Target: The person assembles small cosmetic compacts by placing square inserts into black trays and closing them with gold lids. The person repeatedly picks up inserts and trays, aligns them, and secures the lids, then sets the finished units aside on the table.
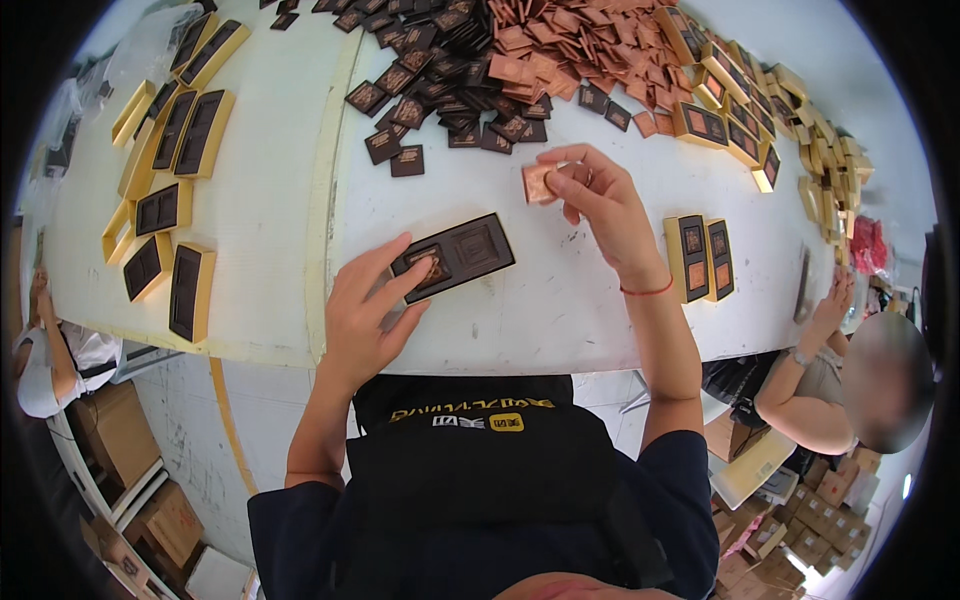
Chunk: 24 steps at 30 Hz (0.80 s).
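Observation:
A dark two-compartment box [480, 247] lies tilted on the table in front of me. My left hand [368, 310] grips its left end, with fingers on the top and lower edges. One fingertip rests on a dark square packet with gold print [425, 270] in the left compartment. The right compartment is bare. Right of the box, my right hand [598, 200] pinches a copper-coloured square packet [538, 184] between thumb and fingers, above the table. Near my right forearm stand two filled gold-sided boxes [688, 260], each holding a dark and a copper square.
Beyond my hands lie a heap of dark square packets [410, 110] and a heap of copper ones [590, 50]. Several dark-lined gold boxes [200, 135] stand at left; filled ones [705, 125] stand at far right. Other people sit at both sides, one with a raised hand [832, 300].

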{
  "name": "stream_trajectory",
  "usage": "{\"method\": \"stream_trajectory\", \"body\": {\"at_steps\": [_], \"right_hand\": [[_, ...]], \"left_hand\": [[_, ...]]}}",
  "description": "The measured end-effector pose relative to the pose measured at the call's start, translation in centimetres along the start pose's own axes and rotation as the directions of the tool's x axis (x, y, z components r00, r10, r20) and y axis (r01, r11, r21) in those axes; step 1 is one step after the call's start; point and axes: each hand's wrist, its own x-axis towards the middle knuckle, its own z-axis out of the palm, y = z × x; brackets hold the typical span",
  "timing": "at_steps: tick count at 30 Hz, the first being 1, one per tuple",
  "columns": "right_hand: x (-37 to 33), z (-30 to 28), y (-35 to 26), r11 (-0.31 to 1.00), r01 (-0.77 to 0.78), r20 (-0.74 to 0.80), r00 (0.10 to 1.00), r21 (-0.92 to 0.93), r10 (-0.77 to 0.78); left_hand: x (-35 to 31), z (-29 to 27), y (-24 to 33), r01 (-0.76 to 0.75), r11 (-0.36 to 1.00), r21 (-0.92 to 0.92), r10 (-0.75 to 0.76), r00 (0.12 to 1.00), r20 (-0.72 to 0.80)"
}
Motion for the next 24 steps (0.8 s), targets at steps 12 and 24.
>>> {"method": "stream_trajectory", "body": {"at_steps": [12,24], "right_hand": [[-2.4,3.6,1.0,0.992,0.107,0.156,0.983,-0.073,-0.094],[-2.4,4.4,1.6,0.599,0.482,0.27,0.87,-0.639,-0.412]], "left_hand": [[0.4,-0.1,0.1,0.002,1.0,-0.022,-0.002,1.0,0.013],[0.2,-0.2,0.0,0.014,0.999,-0.038,-0.012,0.998,0.056]]}}
